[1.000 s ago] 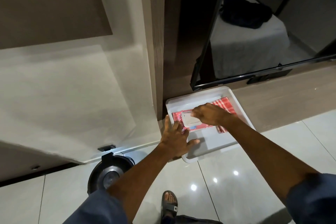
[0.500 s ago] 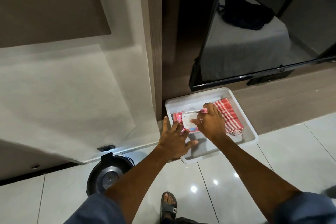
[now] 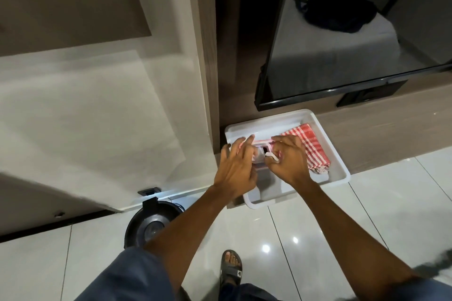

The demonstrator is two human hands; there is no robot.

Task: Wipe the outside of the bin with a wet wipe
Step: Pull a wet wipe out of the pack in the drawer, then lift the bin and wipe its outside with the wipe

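A black round bin (image 3: 151,225) stands on the floor at the lower left, by the wall. To its right, a white tray (image 3: 338,161) holds a pink wet wipe pack (image 3: 261,142) with its flap lifted. My left hand (image 3: 234,168) grips the pack's left end and holds it down. My right hand (image 3: 291,161) pinches a white wet wipe (image 3: 272,156) that sticks out of the pack's opening. Both hands cover most of the pack. Neither hand is near the bin.
A folded red-and-white checked cloth (image 3: 307,145) lies in the tray's right half. A dark mirror panel (image 3: 342,56) and a wooden ledge rise behind the tray. My sandalled foot (image 3: 231,267) stands on the glossy white tiles near the bottom.
My right hand has lifted the pack's flap and now pinches a wipe at the opening. My left hand has moved from the tray's edge onto the pack.
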